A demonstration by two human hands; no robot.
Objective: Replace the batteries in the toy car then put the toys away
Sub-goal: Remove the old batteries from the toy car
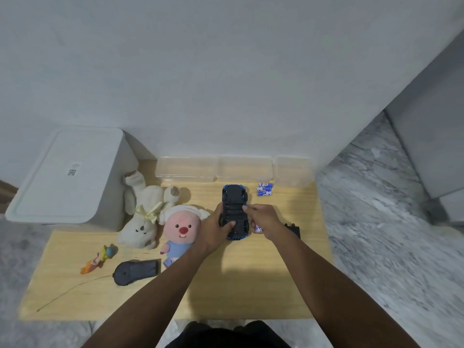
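The left hand (215, 228) grasps the upturned toy car (234, 212) steady so the right hand (263, 218) can pinch at its battery bay.

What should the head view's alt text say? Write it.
Both hands, left and right, hold an upturned blue toy car over a wooden table, with batteries, two plush toys and a remote nearby.
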